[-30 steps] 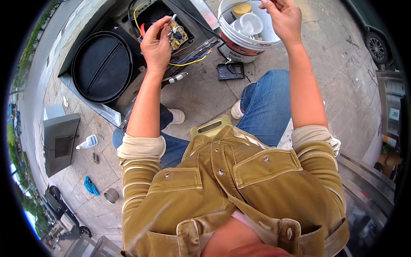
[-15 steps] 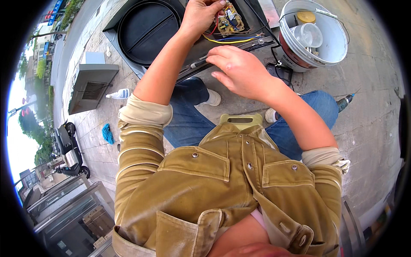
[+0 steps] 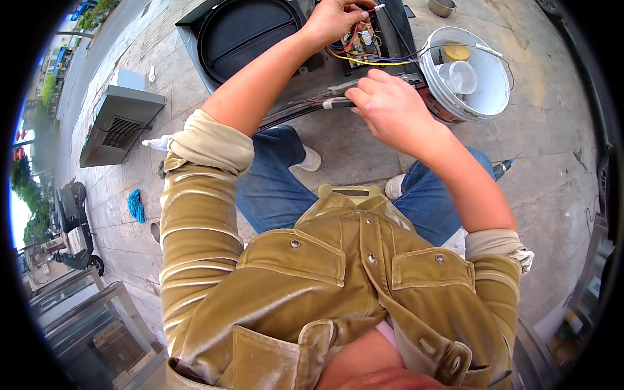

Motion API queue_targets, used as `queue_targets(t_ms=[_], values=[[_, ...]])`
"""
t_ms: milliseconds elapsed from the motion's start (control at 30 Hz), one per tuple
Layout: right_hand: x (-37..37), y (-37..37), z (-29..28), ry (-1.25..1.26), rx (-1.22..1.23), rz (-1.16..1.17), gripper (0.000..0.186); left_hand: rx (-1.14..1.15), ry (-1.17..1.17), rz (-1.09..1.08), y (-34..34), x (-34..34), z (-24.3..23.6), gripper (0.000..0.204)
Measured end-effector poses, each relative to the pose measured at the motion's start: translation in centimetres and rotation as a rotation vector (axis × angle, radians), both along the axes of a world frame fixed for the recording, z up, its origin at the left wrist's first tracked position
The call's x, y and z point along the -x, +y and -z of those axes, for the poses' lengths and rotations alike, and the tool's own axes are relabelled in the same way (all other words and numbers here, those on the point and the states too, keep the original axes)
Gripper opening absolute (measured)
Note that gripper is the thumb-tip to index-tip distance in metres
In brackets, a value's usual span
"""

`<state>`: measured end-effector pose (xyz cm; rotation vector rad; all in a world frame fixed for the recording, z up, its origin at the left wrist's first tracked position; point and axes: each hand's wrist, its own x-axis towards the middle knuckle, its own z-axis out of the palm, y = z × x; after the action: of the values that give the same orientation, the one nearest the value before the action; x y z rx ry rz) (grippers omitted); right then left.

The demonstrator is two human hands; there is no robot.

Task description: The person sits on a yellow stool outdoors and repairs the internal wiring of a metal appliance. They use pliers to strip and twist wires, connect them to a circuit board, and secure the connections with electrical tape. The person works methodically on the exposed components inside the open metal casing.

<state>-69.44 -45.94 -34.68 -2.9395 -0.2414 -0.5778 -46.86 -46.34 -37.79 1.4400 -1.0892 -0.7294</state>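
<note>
A black appliance housing with a large round recess lies in front of me. At its right end is an exposed circuit board with red, yellow and blue wires. My left hand is closed above the board, pinching a thin wire; a white tip sticks out past the fingers. Nearer to me, my right hand is closed around a slim hand tool with a dark and pale end pointing left. The fist hides the rest of it, so its exact kind is unclear.
A white bucket holding a clear plastic cup and a yellow-lidded jar stands right of the housing. A grey metal box, a white bottle and a blue cloth are at left. A drill lies beside my right knee.
My right hand, its fingers loosely extended over the housing's near edge before, has closed on the slim tool. My left hand now holds up a white-tipped wire. The view has shifted slightly.
</note>
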Motion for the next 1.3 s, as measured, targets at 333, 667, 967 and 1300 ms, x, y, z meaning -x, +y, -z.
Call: queue_targets(t_ms=[333, 667, 967, 1300], values=[[13.7, -4.4, 2.1, -0.450, -1.851, -0.019, 0.018, 0.049, 0.068, -0.120, 0.2, 1.6, 0.0, 0.022], [4.2, -2.0, 1.7, -0.341, -1.487, 0.143, 0.012, 0.156, 0.242, -0.321, -1.2, 5.2, -0.5, 0.020], [-0.4, 2.4, 2.7, -0.378, -1.924, 0.077, 0.027, 0.253, 0.366, -0.467, -1.5, 5.5, 0.6, 0.020], [-0.1, -5.4, -0.5, -0.014, -1.870, 0.156, 0.034, 0.213, 0.274, -0.387, 0.1, 5.3, 0.6, 0.019]])
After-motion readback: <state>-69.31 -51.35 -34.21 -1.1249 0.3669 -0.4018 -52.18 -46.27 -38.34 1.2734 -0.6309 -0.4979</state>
